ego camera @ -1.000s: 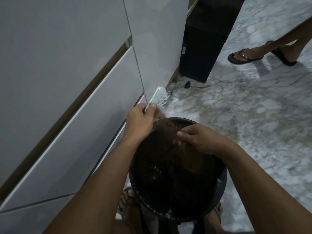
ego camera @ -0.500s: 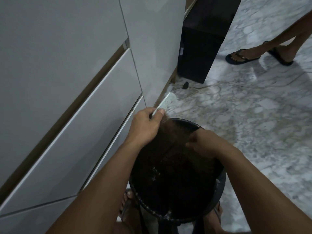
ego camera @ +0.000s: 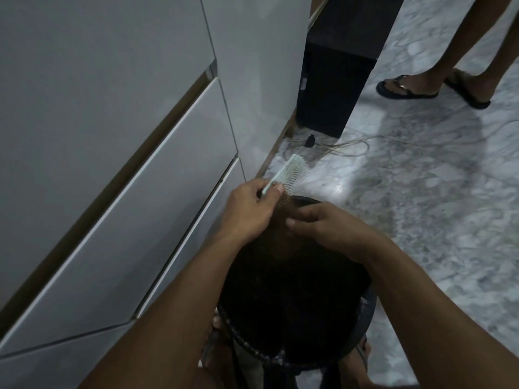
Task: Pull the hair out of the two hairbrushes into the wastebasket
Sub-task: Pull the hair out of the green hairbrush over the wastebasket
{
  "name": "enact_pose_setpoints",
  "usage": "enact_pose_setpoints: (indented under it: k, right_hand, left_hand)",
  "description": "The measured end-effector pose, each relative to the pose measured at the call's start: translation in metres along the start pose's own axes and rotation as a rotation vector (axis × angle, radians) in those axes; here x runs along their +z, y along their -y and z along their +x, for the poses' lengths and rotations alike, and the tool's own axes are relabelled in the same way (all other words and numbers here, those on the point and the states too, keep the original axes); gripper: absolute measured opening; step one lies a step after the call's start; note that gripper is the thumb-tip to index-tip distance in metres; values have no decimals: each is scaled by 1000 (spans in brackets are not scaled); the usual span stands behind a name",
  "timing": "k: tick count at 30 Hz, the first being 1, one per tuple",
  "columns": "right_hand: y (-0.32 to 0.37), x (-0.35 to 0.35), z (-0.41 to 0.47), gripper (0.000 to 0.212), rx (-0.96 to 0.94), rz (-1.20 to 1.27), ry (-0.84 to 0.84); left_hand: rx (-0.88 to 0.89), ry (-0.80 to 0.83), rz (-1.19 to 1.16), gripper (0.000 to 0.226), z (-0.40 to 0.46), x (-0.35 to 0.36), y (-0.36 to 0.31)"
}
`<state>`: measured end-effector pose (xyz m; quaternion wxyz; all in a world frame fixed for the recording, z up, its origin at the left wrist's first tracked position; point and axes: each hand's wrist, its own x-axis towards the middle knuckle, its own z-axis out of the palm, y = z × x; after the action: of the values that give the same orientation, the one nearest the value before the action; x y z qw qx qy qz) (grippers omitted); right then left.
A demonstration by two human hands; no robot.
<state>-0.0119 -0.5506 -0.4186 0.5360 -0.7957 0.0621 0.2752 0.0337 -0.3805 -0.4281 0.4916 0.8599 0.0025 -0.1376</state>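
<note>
Head view, looking down. One hairbrush (ego camera: 292,175) visible: pale, bristled head tilted up and away, over the far rim of the wastebasket (ego camera: 362,327). The second brush of the task cannot be made out.

Left hand (ego camera: 248,210): fingers curled around the brush handle, thumb pressed on it near the bristles. Right hand (ego camera: 327,230): fingertips pinched together just beside the left thumb, over a brownish tuft of hair (ego camera: 283,204) that hangs below the brush head; whether the fingertips actually grip strands cannot be told in the dim light. The two hands nearly touch, both above the basket's opening.

One wastebasket: dark, round, directly below the forearms, interior too dark to read.

Surroundings: grey cabinet (ego camera: 126,169) on the left with three drawer fronts counted along its face. One black box-like unit (ego camera: 334,88) stands on the marble floor (ego camera: 421,206) behind. One pale cord (ego camera: 348,146) loops on the floor beside one small black plug (ego camera: 309,140). Two feet in dark sandals (ego camera: 407,88) of another person stand at upper right.
</note>
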Motion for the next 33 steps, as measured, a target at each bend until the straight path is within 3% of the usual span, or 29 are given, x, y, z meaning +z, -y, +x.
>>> enact_pose_setpoints:
  k: [4, 11, 17, 21, 25, 27, 33]
  right_hand:
    - [3, -4, -3, 26, 1, -167, -9]
    - [3, -16, -5, 23, 42, -338, 6]
    - [-9, -13, 3, 13, 2, -342, -181]
    - [-1, -4, 2, 32, -77, -135, -264]
    - [1, 4, 4, 19, -143, -186, -317]
    - [1, 4, 4, 8, -132, -251, -351]
    - [-1, -5, 2, 10, -73, -448, -336]
  left_hand:
    - [-8, -99, 74, 34, 2, -5, 0]
    - [-63, -261, 64, 35, 6, -10, 3]
    - [-82, -138, 24, 32, 1, -5, -2]
    - [-74, -82, 24, 32, -1, 3, -2]
    - [-46, -21, 33, 36, -4, 8, -4]
    - [-30, -27, 66, 32, -6, 8, -5]
    - [-20, -188, 79, 30, -4, -1, -9]
